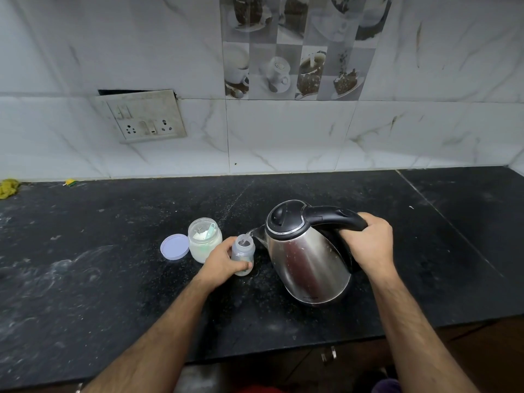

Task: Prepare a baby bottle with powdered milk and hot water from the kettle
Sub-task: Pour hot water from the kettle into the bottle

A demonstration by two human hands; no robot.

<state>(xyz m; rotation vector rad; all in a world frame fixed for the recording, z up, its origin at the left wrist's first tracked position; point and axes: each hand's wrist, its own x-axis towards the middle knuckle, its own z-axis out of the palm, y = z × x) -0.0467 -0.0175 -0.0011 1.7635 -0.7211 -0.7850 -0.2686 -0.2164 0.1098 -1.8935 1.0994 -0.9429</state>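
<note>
**Hot water going into the bottle**

A white marble-tiled wall with a switch panel (141, 116) backs a black stone counter (113, 279) that runs the width of the view. Toward the counter's middle, nearer its front edge than the wall, the steel kettle (307, 259) is tipped to the left, its base lifted. The right hand (368, 245) grips the black handle, fingers wrapped round it. The spout sits just over the mouth of the baby bottle (243, 252), and a thin stream of water seems to be falling in. The left hand (224, 265) steadies the bottle upright on the counter, fingers curled round its body. Just beside the bottle, on its left, stands the open powder jar (204, 239) with a scoop inside; its lilac lid (174, 247) lies flat against the jar's left side.

The pouring step looks to be under way. Next, the kettle needs righting once the level is enough, without splashing the holding hand. How full the bottle is cannot be told.
</note>
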